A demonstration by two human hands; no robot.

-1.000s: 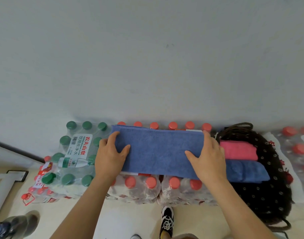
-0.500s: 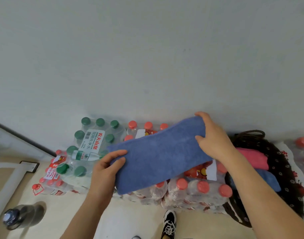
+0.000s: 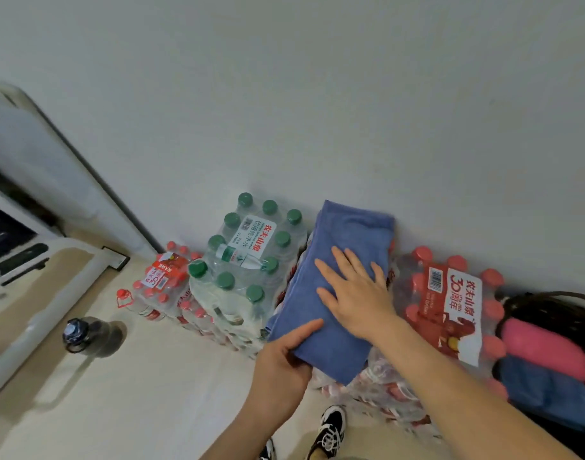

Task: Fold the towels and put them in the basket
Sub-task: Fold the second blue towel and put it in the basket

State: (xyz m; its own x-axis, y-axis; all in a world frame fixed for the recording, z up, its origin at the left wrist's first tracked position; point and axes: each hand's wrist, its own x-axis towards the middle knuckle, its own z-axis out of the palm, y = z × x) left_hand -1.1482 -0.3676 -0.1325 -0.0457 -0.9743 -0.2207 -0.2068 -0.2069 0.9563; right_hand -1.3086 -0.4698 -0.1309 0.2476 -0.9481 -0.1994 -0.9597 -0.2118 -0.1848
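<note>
The blue towel [image 3: 347,234] lies as a long strip on top of the shrink-wrapped bottle packs. Its long axis runs from the near edge away to the wall, leaning a little right at the far end. The right hand [image 3: 357,293] rests flat on its middle, fingers straight and spread, pointing far-left. The left hand [image 3: 281,363] grips the near-left corner, thumb on top and fingers curled underneath.

Because the strip runs near to far, the next fold probably halves it along that line. The left hand already holds the near end that could be carried over, and the right palm sits about where the crease would fall.

The basket [image 3: 550,310] stands to the right, beyond the red-capped pack [image 3: 443,303], on the right hand's side. A pink towel [image 3: 543,350] and a stored blue towel [image 3: 550,393] already lie in it.
</note>
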